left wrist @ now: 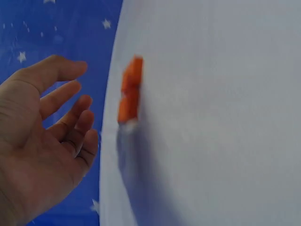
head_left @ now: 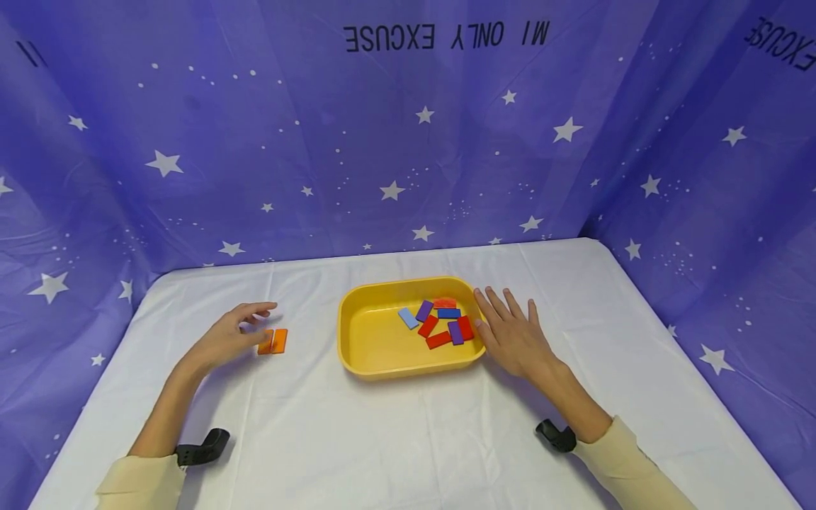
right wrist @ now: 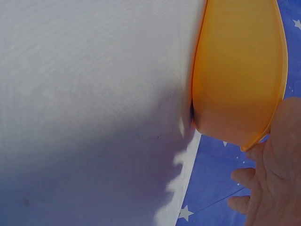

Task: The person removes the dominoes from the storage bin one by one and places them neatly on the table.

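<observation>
Two orange rectangular tiles (head_left: 280, 341) lie side by side on the white cloth at the left. Over them hovers my left hand (head_left: 224, 338), its fingers loosely bent and nothing held. In the left wrist view the orange tiles (left wrist: 130, 89) show apart from the left hand (left wrist: 44, 141). A yellow tray (head_left: 372, 370) stands mid-table with several red, purple and blue tiles (head_left: 428, 326) lying toward its right end. My right hand (head_left: 518, 342) has its fingers extended and touches the tray's right rim. The right wrist view shows that hand (right wrist: 277, 174) against the tray's edge (right wrist: 237, 113).
A white cloth (head_left: 370, 446) covers the table. Purple curtains (head_left: 357, 142) with white stars hang behind it and at both sides. Each wrist wears a black band, the left band (head_left: 205, 448) and the right band (head_left: 556, 435).
</observation>
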Demonstrator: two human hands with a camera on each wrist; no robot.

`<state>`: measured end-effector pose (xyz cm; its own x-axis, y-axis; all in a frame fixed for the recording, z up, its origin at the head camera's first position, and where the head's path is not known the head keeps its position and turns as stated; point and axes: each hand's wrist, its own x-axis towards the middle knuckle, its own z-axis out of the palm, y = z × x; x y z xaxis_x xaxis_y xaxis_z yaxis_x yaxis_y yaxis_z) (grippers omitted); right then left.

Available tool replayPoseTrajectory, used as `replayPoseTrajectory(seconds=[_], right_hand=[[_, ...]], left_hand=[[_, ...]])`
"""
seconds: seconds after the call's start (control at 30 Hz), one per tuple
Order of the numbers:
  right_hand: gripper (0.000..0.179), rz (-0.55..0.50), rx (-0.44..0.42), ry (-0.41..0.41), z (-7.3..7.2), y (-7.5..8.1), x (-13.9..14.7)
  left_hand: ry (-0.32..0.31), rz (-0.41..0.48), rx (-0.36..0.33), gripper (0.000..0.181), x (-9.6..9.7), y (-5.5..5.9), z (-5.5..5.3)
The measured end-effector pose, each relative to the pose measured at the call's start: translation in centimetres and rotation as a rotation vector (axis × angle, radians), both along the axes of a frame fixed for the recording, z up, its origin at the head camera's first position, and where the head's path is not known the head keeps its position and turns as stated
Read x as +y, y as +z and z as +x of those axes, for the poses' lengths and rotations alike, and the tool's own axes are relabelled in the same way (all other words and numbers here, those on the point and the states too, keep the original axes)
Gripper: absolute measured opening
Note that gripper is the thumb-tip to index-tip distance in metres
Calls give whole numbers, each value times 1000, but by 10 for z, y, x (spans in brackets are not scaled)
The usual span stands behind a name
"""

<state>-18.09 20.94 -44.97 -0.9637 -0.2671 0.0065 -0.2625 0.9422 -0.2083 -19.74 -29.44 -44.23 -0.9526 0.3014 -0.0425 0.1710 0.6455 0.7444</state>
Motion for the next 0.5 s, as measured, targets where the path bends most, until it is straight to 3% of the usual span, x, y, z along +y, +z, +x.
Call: replayPoseTrajectory(seconds=[0.37, 0.5], right_hand=[[64, 1, 0, 2, 0, 0, 0], [64, 6, 2, 2, 0, 0, 0]], left_hand=[[28, 142, 75, 51, 56, 22, -1], [28, 250, 48, 50, 79, 30, 1]])
